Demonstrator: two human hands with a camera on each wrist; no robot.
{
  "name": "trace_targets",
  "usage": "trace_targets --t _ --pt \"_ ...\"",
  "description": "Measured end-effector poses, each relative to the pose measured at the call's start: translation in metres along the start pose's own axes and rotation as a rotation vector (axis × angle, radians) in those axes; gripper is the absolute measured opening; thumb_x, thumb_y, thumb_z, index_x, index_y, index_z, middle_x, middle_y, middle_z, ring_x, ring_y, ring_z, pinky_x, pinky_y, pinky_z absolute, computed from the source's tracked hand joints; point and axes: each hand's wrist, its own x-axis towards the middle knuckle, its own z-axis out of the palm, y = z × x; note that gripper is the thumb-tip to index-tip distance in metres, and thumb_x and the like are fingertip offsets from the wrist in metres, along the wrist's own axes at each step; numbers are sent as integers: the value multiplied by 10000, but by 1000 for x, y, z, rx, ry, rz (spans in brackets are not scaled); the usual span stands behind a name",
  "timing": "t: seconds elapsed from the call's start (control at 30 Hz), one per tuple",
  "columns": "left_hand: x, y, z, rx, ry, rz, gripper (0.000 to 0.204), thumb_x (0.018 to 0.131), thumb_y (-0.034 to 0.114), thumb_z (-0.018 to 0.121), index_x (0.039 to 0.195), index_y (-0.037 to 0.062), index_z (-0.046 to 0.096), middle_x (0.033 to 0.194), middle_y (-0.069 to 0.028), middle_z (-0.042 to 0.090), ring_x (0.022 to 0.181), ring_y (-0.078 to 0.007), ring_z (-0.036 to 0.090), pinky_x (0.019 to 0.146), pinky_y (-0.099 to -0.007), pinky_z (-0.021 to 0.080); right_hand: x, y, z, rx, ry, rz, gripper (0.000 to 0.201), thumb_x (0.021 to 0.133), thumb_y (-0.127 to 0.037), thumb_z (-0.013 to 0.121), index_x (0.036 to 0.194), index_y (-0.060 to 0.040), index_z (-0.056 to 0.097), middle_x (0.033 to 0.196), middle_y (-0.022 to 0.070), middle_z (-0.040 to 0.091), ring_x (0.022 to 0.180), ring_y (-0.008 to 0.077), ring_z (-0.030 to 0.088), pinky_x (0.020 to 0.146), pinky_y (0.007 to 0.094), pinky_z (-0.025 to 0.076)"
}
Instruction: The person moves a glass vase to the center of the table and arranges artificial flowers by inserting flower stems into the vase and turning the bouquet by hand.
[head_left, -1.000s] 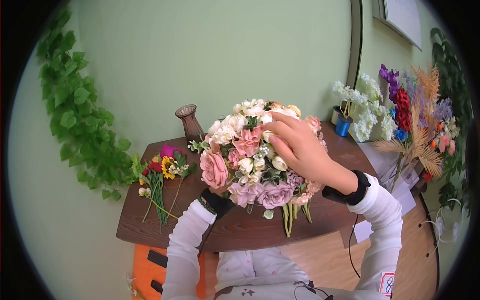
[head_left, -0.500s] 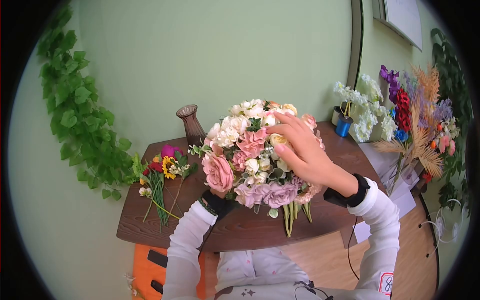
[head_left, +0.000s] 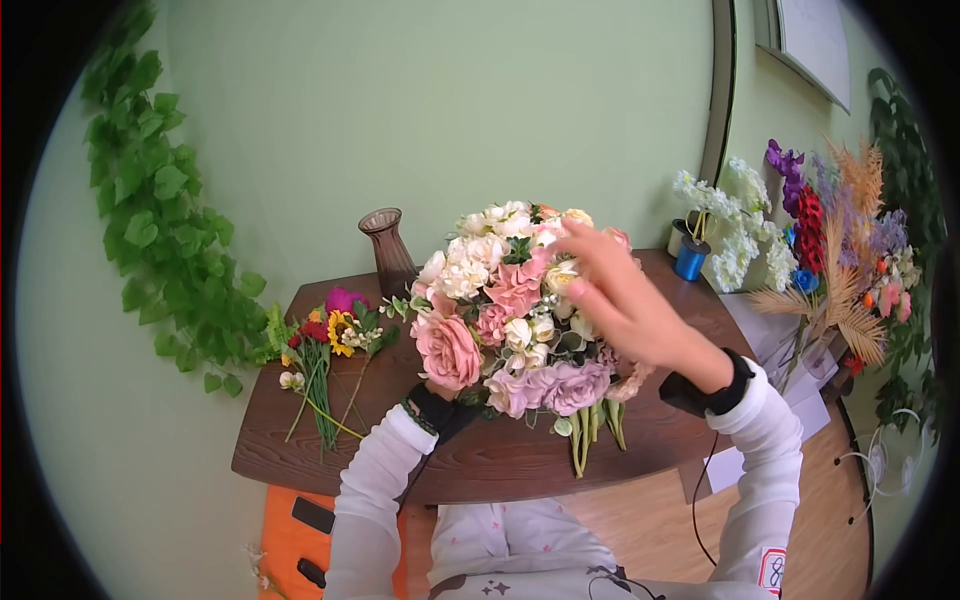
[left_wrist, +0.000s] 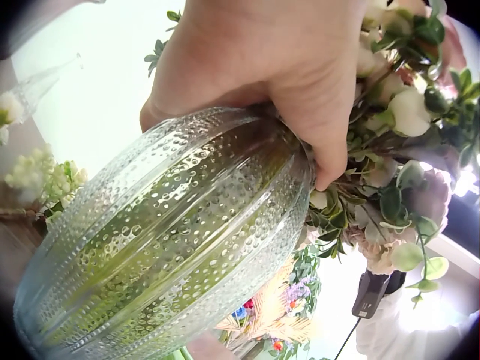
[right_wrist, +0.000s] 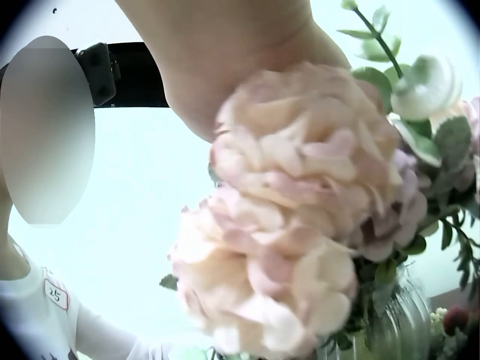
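A dense bouquet of pink, white and lilac flowers point(head_left: 515, 290) stands in a clear dimpled glass vase point(left_wrist: 172, 232), which the flowers mostly hide in the head view. My left hand point(left_wrist: 262, 67) grips the vase around its neck, under the blooms; green stems show through the glass. My right hand point(head_left: 635, 305) is over the bouquet's right side with its fingers spread; whether the fingertips touch petals cannot be told. In the right wrist view pale pink blooms point(right_wrist: 300, 150) cover most of that hand.
A brown ribbed vase point(head_left: 387, 250) stands behind the bouquet. Loose flowers point(head_left: 318, 375) lie at the table's left. A blue pot point(head_left: 691, 258) with white blossoms is at the back right; several stems point(head_left: 582, 440) lie near the front edge.
The bouquet has turned and shifted slightly to the right. My right hand has moved a little right, its fingers coming away from the white blooms near the centre.
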Motion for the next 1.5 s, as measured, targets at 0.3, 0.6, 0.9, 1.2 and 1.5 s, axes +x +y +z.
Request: trace_targets --t 0.3,0.6,0.9,1.2,1.5 --pt "-1 -7 2 26 -33 18 361 807 134 544 1149 52 467 1134 -89 515 1031 -210 493 878 -299 385 77 -4 -9 -17 -274 69 463 905 -353 366 1243 -39 413 1351 156 309 1253 262 291 1015 356 248" --pt "1 -15 4 48 -56 46 359 807 139 547 1147 54 470 1132 -89 518 1029 -211 495 876 -299 386 94 0 17 -195 -639 47 496 910 -373 317 1207 8 431 1282 183 395 1168 317 387 972 368 310" --pt "2 -22 12 53 -89 82 357 807 145 551 1145 57 473 1130 -89 521 1027 -213 497 874 -300 388 92 3 21 -209 -597 140 511 916 -378 287 1172 34 448 1173 204 493 1065 357 468 930 378 353" --pt "12 -24 12 76 -148 127 356 808 151 554 1143 60 477 1128 -88 523 1024 -214 499 873 -300 389 90 -3 8 -74 -588 107 549 912 -453 265 1248 -46 416 1275 174 408 1101 302 465 927 371 363" --pt "-21 -35 1 106 -185 161 354 808 157 557 1141 63 480 1125 -88 526 1022 -216 500 871 -300 391 84 12 -27 133 -349 338 572 916 -466 247 1230 -28 440 1296 146 392 1217 246 347 1008 338 261"
